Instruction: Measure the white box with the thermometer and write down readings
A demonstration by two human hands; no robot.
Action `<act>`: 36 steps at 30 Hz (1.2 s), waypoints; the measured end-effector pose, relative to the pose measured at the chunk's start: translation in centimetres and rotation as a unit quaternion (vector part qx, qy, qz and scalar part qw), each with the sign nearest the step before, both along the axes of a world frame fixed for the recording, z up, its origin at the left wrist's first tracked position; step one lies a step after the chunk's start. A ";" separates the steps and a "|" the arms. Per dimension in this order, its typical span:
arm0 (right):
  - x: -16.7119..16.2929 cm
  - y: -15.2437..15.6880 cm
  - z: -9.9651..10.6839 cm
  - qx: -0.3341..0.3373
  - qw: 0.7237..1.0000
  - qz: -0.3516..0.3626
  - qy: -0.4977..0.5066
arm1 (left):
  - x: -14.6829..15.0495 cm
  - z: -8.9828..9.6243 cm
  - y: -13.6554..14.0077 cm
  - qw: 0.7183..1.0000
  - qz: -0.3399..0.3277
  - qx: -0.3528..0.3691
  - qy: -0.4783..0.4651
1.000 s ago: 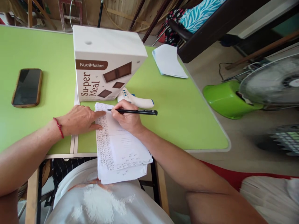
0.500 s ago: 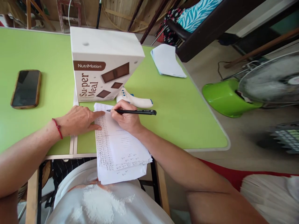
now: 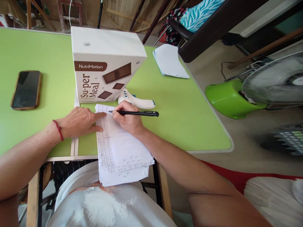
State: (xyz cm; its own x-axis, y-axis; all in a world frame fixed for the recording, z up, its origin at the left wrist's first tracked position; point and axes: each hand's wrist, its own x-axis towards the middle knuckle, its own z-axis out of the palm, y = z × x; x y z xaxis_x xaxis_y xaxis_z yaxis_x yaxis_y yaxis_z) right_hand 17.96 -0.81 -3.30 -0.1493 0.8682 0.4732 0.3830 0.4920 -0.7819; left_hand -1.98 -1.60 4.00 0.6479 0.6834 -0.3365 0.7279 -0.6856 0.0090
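The right hand (image 3: 126, 117) is gripping a black pen (image 3: 146, 113) in curled fingers, its tip pointing at the papers (image 3: 127, 145), which are overhanging the tabletop's (image 3: 189, 126) near edge. The left hand (image 3: 79, 122) is lying half spread, grasping nothing, index fingertip and thumb resting on the papers. Short of the far edge, a closed white box (image 3: 106, 44) is standing, hiding its contents, a white handheld device (image 3: 145, 104) lying beside it.

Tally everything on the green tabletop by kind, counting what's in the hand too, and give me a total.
Phone: 1
Box: 1
White handheld device: 1
Pen: 1
Paper stacks: 2 (written-on sheets, sheets near the far right corner)
Total: 6
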 end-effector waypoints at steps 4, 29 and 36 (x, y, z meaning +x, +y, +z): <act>0.0 -0.1 0.0 -0.006 1.000 -0.006 0.000 | 0.1 0.1 0.0 1.000 0.003 -0.004 0.009; 0.2 0.0 0.0 0.011 0.999 -0.021 0.022 | 0.1 0.1 0.0 1.000 -0.002 -0.002 0.006; 0.2 0.0 0.0 0.003 1.000 -0.024 0.015 | 0.0 0.0 0.1 1.000 -0.002 -0.002 0.002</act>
State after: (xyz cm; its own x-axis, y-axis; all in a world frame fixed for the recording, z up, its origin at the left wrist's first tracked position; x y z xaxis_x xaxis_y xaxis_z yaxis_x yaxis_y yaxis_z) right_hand 18.14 -0.82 -3.31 -0.0938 0.8715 0.4814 0.3824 0.4780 -0.7908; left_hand -1.98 -1.53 4.03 0.6501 0.6792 -0.3408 0.7247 -0.6890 0.0092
